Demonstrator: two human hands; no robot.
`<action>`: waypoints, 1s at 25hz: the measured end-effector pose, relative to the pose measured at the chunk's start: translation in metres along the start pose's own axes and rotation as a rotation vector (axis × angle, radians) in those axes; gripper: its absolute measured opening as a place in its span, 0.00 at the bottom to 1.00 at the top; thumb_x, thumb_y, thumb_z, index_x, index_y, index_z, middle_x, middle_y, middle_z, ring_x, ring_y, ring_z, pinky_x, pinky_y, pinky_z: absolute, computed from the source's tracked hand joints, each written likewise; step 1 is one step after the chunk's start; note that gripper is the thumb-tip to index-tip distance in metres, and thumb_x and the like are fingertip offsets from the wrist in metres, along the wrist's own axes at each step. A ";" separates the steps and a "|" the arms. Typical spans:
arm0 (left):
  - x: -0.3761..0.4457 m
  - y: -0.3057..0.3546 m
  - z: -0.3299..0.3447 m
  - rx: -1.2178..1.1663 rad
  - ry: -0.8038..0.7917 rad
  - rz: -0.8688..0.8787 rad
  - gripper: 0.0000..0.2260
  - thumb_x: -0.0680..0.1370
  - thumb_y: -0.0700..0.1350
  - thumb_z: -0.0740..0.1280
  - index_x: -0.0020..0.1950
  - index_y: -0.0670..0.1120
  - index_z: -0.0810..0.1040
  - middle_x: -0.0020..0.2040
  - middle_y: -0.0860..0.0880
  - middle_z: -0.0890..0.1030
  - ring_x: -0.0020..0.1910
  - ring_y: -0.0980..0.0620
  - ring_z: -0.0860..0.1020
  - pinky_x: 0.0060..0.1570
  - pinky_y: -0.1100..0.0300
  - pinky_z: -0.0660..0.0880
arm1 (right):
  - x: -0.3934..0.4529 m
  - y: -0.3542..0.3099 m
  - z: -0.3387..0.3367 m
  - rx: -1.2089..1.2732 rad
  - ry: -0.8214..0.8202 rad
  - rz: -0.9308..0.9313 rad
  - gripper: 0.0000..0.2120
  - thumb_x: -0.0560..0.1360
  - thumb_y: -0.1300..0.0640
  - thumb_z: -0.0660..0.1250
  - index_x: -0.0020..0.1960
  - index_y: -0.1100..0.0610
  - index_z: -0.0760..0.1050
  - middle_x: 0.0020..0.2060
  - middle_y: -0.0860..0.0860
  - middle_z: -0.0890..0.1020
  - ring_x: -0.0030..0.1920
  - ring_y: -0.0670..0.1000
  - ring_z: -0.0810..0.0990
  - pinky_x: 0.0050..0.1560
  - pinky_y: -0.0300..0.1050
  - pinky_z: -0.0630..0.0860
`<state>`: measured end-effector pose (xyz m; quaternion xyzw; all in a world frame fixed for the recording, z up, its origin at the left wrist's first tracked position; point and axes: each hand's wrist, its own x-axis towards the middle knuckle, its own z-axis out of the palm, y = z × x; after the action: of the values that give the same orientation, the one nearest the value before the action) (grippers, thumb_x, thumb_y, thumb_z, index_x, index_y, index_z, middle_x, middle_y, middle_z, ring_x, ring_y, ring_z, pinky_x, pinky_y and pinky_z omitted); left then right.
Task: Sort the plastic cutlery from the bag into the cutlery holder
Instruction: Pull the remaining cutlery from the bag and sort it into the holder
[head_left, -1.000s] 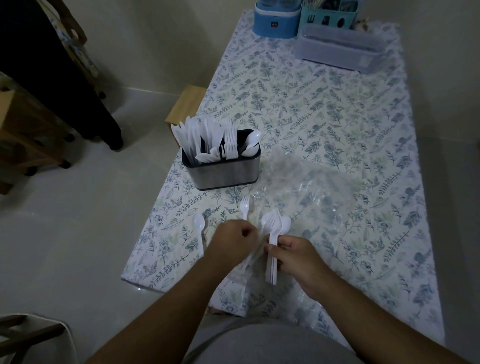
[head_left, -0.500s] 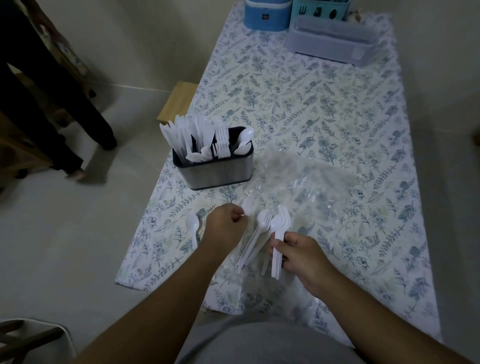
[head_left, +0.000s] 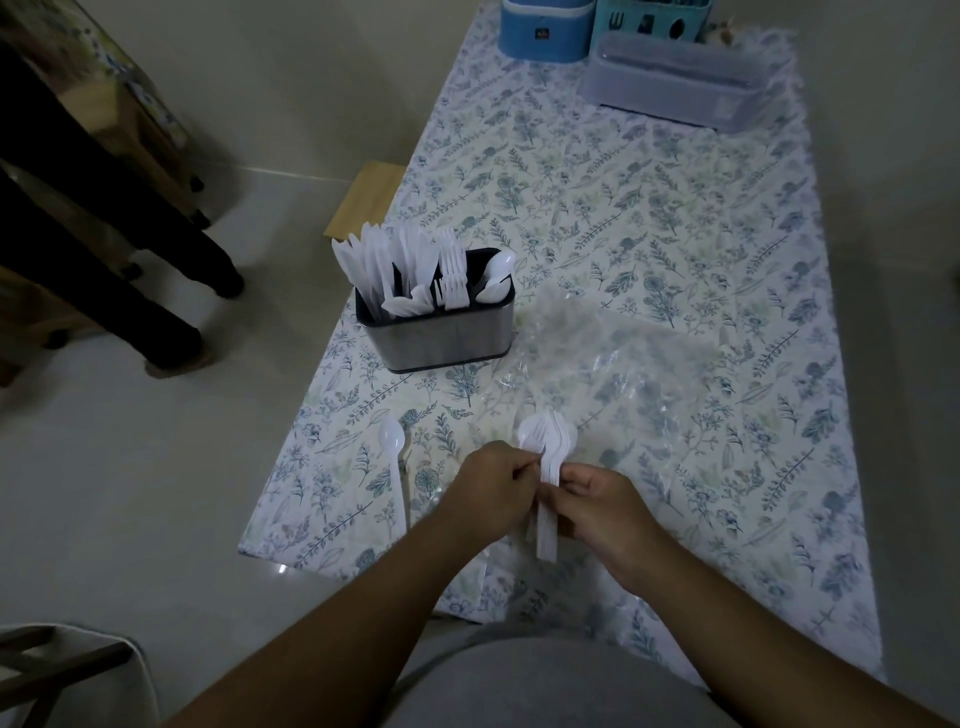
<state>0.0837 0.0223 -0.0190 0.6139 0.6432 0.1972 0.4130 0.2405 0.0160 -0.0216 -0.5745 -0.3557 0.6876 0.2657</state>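
You stand over a pale tiled floor (head_left: 130, 493) at a table (head_left: 649, 234) draped in a leaf-print cloth. At its far end sit a blue container (head_left: 545, 31), a teal caddy (head_left: 654, 21) and a lidded clear box (head_left: 675, 83). The clear plastic bag (head_left: 623, 374) lies flat beside the steel cutlery holder (head_left: 441, 338), which already carries knives, forks and spoons. One loose spoon (head_left: 395, 467) rests near the cloth's edge. Your left hand (head_left: 488, 488) and right hand (head_left: 602, 509) both pinch a bundle of spoons (head_left: 548, 447).
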 end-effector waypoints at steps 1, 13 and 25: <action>0.001 -0.001 -0.001 0.025 0.014 0.007 0.11 0.80 0.42 0.64 0.41 0.41 0.82 0.36 0.43 0.80 0.33 0.50 0.76 0.37 0.58 0.74 | -0.001 0.002 -0.002 -0.011 0.019 0.005 0.06 0.78 0.63 0.70 0.52 0.58 0.85 0.46 0.56 0.89 0.49 0.57 0.87 0.53 0.53 0.83; -0.004 -0.019 0.002 -0.087 0.158 -0.299 0.07 0.74 0.41 0.73 0.49 0.49 0.79 0.39 0.53 0.80 0.37 0.56 0.78 0.33 0.72 0.70 | -0.008 0.011 -0.013 -0.043 0.149 0.036 0.06 0.77 0.63 0.72 0.48 0.53 0.84 0.44 0.52 0.89 0.48 0.53 0.87 0.51 0.49 0.83; -0.018 -0.001 0.012 -0.331 0.120 -0.224 0.12 0.75 0.50 0.74 0.57 0.50 0.83 0.46 0.54 0.84 0.42 0.56 0.84 0.49 0.52 0.83 | -0.009 0.001 0.003 -0.415 0.027 -0.164 0.11 0.81 0.62 0.65 0.45 0.55 0.84 0.32 0.45 0.84 0.32 0.38 0.81 0.37 0.34 0.76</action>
<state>0.0910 0.0018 -0.0215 0.4495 0.6895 0.2893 0.4887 0.2391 0.0073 -0.0168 -0.5952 -0.5316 0.5679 0.2014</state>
